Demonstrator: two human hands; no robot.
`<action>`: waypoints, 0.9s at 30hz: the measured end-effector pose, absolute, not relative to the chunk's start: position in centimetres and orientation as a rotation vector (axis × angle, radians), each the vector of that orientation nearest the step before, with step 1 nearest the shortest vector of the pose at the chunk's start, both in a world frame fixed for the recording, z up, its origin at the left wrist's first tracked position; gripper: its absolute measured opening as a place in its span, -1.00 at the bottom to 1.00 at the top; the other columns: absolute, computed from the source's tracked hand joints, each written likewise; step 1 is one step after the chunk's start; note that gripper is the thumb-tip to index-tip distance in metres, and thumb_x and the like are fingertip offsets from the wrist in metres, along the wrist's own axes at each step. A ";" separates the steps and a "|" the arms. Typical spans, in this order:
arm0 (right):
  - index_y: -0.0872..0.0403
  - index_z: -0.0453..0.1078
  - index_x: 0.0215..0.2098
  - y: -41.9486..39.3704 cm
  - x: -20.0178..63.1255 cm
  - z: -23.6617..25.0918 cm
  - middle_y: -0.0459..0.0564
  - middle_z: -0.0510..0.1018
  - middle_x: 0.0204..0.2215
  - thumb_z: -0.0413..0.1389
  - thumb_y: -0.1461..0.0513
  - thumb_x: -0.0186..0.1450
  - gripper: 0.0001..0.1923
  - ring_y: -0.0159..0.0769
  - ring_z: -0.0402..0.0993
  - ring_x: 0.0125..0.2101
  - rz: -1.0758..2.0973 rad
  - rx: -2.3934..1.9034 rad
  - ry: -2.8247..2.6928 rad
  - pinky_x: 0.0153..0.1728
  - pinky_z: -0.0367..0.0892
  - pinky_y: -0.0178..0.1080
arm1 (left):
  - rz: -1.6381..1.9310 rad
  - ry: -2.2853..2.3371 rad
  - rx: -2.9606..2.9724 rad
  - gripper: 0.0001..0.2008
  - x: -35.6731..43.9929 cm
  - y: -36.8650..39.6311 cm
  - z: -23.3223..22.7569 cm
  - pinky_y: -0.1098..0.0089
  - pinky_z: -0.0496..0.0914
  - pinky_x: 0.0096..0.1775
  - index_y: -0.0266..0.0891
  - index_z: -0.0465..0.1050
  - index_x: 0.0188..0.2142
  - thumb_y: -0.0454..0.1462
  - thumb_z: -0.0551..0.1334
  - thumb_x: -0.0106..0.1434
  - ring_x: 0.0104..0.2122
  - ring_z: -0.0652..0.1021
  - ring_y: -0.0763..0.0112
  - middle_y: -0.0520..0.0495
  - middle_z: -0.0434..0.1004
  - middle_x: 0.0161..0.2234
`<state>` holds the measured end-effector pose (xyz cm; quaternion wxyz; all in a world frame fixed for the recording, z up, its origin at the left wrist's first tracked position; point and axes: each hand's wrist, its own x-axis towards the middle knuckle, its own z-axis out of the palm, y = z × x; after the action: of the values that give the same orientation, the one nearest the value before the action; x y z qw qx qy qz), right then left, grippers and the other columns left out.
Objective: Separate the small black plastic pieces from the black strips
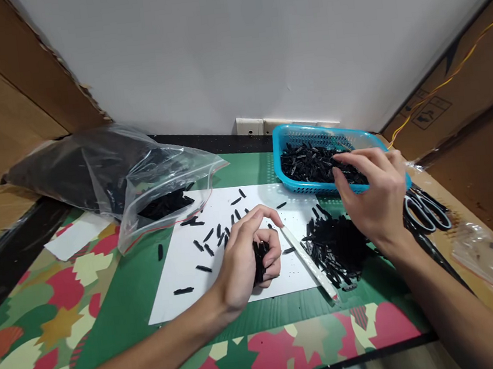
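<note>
My left hand (247, 255) is curled around a bunch of small black strips (261, 262), held above a white paper sheet (179, 262). Several loose strips of the same kind lie on the sheet. Over the front right rim of a blue plastic basket (284, 171) hovers my right hand (375, 194), thumb and forefinger apart; I see nothing between them. The basket holds many black strips (310, 163). Below it is a dark pile of strips (336, 245), and a thin white stick (310, 263) lies along the pile's left side, its upper end by my left forefinger.
A large clear zip bag (113, 169) of black pieces lies at the left, its mouth toward the paper. Scissors (425, 212) and a small clear bag (478, 254) rest on cardboard at the right. A white wall (249, 43) rises behind, with a socket strip (249, 126) at its foot.
</note>
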<state>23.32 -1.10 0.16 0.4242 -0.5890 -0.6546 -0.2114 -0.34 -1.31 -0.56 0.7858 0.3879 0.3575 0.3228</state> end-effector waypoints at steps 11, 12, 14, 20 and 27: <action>0.18 0.60 -0.18 -5.0 16.4 -0.4 0.06 0.69 -0.31 0.04 0.36 0.50 -0.74 -0.27 0.38 -0.43 -0.242 -0.569 -2.391 -0.48 0.22 -0.18 | 0.816 0.788 0.977 -0.64 -0.1 -1.3 -1.5 0.62 0.19 -0.52 -0.17 0.38 -0.23 0.03 0.07 0.50 -0.60 0.24 0.56 0.13 0.27 -0.63; 0.20 0.60 -0.18 -5.1 16.4 -0.5 0.07 0.70 -0.31 0.00 0.37 0.52 -0.70 -0.27 0.39 -0.43 -0.227 -0.582 -2.391 -0.48 0.22 -0.18 | 0.817 0.798 0.979 -0.64 -0.1 -1.3 -1.5 0.62 0.18 -0.53 -0.17 0.38 -0.23 0.03 0.07 0.51 -0.61 0.23 0.56 0.13 0.27 -0.63; 0.22 0.59 -0.15 -5.0 16.6 -0.6 0.10 0.71 -0.28 -0.03 0.37 0.53 -0.68 -0.26 0.42 -0.41 -0.160 -0.608 -2.355 -0.46 0.27 -0.18 | 0.782 0.809 0.952 -0.66 -0.2 -1.2 -1.5 0.62 0.12 -0.60 -0.14 0.38 -0.23 0.03 0.07 0.50 -0.65 0.18 0.55 0.15 0.24 -0.63; 0.19 0.57 -0.12 -4.7 17.7 -0.8 0.09 0.67 -0.27 0.20 0.43 0.42 -0.88 -0.29 0.51 -0.32 0.357 -0.741 -1.962 -0.30 0.41 -0.24 | 0.630 0.796 0.816 -0.70 -0.3 -1.1 -1.1 0.65 -0.06 -0.71 -0.12 0.34 -0.27 0.02 0.14 0.47 -0.72 0.06 0.61 0.21 0.16 -0.64; 0.03 0.60 -0.23 -3.6 18.7 -1.1 -0.08 0.61 -0.34 0.28 0.26 0.42 -0.95 -0.35 0.49 -0.35 0.786 -1.052 -1.556 -0.40 0.37 -0.32 | 0.569 0.666 0.892 -0.62 -0.8 -1.3 -1.0 0.63 -0.03 -0.69 -0.18 0.33 -0.35 0.04 0.16 0.47 -0.73 0.13 0.63 0.20 0.14 -0.66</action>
<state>18.72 -3.56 -1.08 0.5250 -0.4397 -0.6504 0.3287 -0.82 -1.31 -0.98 0.8110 0.4175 0.3116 0.2662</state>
